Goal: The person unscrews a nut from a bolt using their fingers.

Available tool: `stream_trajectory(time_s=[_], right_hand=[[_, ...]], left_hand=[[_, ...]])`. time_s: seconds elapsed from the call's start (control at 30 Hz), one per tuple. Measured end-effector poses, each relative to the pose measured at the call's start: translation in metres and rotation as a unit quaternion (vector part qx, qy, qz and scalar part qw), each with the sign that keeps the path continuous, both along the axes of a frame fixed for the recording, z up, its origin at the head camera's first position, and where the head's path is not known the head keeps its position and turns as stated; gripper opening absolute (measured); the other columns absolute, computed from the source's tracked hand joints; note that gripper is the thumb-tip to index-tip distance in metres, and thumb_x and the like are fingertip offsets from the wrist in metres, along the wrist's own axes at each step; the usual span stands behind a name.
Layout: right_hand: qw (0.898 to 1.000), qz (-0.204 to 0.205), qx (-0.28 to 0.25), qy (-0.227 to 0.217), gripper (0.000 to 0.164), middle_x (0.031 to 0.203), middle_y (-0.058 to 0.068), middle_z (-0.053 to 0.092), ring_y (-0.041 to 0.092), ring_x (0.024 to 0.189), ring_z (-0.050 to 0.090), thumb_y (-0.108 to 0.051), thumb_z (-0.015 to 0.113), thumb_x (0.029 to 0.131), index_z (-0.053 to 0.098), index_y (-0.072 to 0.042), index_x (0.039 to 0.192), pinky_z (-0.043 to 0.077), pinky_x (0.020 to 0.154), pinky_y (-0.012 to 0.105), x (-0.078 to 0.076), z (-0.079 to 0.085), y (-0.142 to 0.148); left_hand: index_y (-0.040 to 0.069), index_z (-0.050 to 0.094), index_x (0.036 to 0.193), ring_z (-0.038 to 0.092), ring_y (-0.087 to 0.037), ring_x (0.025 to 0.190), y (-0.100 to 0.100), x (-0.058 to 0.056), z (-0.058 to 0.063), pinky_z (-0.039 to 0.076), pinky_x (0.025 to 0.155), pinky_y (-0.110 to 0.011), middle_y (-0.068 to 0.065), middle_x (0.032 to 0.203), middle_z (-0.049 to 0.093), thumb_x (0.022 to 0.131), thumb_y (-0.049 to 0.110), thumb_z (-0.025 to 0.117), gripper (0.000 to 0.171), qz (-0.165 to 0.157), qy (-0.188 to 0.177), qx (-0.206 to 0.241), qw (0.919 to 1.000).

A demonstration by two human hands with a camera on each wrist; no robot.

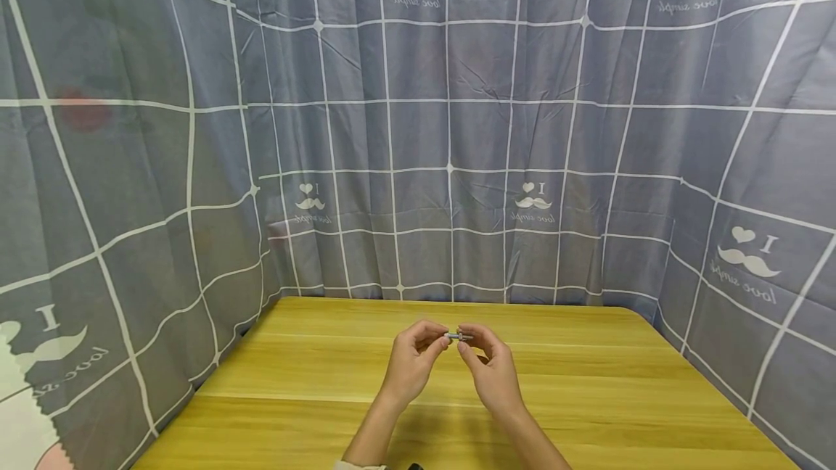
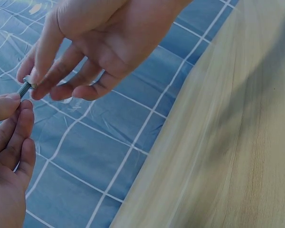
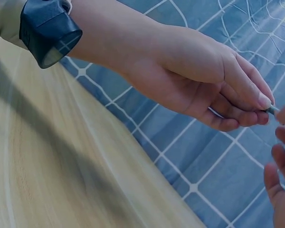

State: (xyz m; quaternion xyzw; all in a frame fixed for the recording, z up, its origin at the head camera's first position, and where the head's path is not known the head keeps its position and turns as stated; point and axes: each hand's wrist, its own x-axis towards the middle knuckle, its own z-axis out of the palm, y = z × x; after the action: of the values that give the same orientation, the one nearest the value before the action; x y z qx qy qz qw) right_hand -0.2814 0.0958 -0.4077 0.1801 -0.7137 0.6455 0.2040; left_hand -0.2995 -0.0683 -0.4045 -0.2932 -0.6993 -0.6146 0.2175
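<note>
A small metal bolt (image 1: 453,336) with visible thread spans the gap between both hands, held above the table. My left hand (image 1: 410,363) pinches one end of it between thumb and fingertips. On the other side, my right hand (image 1: 493,368) pinches with thumb and index finger around a nut (image 1: 461,336) on the thread. In the left wrist view, the threaded shank (image 2: 23,89) shows between the two sets of fingertips, and the left hand's fingertips hide its far end. The right wrist view shows only a sliver of the bolt (image 3: 271,110).
Beneath the hands lies a yellow wood-grain table (image 1: 294,376). A grey checked curtain (image 1: 418,129) hangs behind it and along both sides. A black wrist device (image 3: 50,33) sits on the left wrist by a light sleeve.
</note>
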Motion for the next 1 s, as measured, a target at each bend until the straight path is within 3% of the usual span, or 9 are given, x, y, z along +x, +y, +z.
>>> stream_trajectory(time_s=[0.1, 0.23, 0.43, 0.57, 0.7, 0.87, 1.0], right_hand=[[1.000, -0.003, 0.005, 0.001, 0.034, 0.124, 0.010, 0.067, 0.027, 0.112, 0.061, -0.015, 0.068, 0.102, 0.063, -0.005, 0.135, 0.052, 0.089, 0.036, -0.0002, -0.0010, -0.0004], [1.000, -0.016, 0.010, -0.005, 0.027, 0.112, 0.006, 0.072, 0.024, 0.106, 0.063, -0.020, 0.068, 0.103, 0.068, -0.005, 0.126, 0.051, 0.090, 0.036, -0.0009, -0.0020, -0.0008], [1.000, -0.022, 0.006, 0.004, 0.019, 0.109, 0.005, 0.073, 0.024, 0.104, 0.064, -0.009, 0.066, 0.102, 0.070, -0.004, 0.120, 0.052, 0.087, 0.034, -0.0017, -0.0012, -0.0002], [1.000, -0.014, -0.006, 0.011, 0.026, 0.117, 0.009, 0.070, 0.026, 0.108, 0.063, -0.006, 0.067, 0.101, 0.067, -0.004, 0.127, 0.053, 0.087, 0.031, -0.0006, 0.0000, -0.0002], [1.000, -0.012, -0.011, 0.000, 0.035, 0.118, 0.011, 0.070, 0.025, 0.107, 0.063, -0.013, 0.070, 0.101, 0.063, -0.003, 0.134, 0.053, 0.087, 0.030, 0.0014, 0.0011, -0.0004], [1.000, -0.015, 0.005, -0.004, 0.027, 0.106, 0.008, 0.073, 0.024, 0.101, 0.065, -0.019, 0.068, 0.103, 0.069, 0.000, 0.122, 0.051, 0.086, 0.034, 0.0017, 0.0007, 0.0001], [1.000, -0.007, 0.001, 0.000, 0.020, 0.106, 0.006, 0.072, 0.024, 0.102, 0.065, -0.014, 0.067, 0.103, 0.071, -0.003, 0.119, 0.051, 0.089, 0.035, 0.0009, 0.0007, 0.0004]], left_hand=[[-0.002, 0.072, 0.108, 0.071, -0.030, 0.091, -0.0003, -0.0002, -0.0003, 0.057, 0.083, -0.030, -0.010, 0.102, 0.072, 0.100, 0.004, 0.068, 0.010, 0.001, -0.002, 0.000, 1.0000], [0.000, 0.072, 0.107, 0.071, -0.032, 0.090, 0.0000, -0.0006, -0.0009, 0.057, 0.083, -0.031, -0.009, 0.101, 0.072, 0.099, 0.005, 0.069, 0.009, -0.005, 0.002, 0.004, 1.0000], [0.000, 0.072, 0.107, 0.070, -0.037, 0.091, 0.0003, -0.0006, -0.0014, 0.057, 0.083, -0.030, -0.011, 0.101, 0.071, 0.100, 0.004, 0.069, 0.010, -0.009, 0.006, 0.005, 0.9999], [0.000, 0.072, 0.108, 0.071, -0.033, 0.090, 0.0003, -0.0002, -0.0013, 0.057, 0.083, -0.030, -0.011, 0.102, 0.072, 0.100, 0.005, 0.069, 0.010, -0.007, 0.008, 0.004, 0.9999], [0.001, 0.072, 0.107, 0.071, -0.035, 0.091, 0.0000, -0.0001, -0.0013, 0.057, 0.083, -0.030, -0.010, 0.102, 0.072, 0.100, 0.005, 0.069, 0.009, -0.007, 0.005, 0.005, 0.9999], [0.001, 0.072, 0.107, 0.070, -0.037, 0.092, 0.0000, -0.0009, -0.0022, 0.057, 0.083, -0.030, -0.010, 0.102, 0.072, 0.099, 0.005, 0.069, 0.010, -0.009, 0.001, 0.004, 1.0000], [0.000, 0.072, 0.108, 0.070, -0.036, 0.092, -0.0004, -0.0004, -0.0015, 0.056, 0.083, -0.030, -0.009, 0.102, 0.072, 0.099, 0.006, 0.069, 0.011, -0.006, 0.000, 0.005, 1.0000]])
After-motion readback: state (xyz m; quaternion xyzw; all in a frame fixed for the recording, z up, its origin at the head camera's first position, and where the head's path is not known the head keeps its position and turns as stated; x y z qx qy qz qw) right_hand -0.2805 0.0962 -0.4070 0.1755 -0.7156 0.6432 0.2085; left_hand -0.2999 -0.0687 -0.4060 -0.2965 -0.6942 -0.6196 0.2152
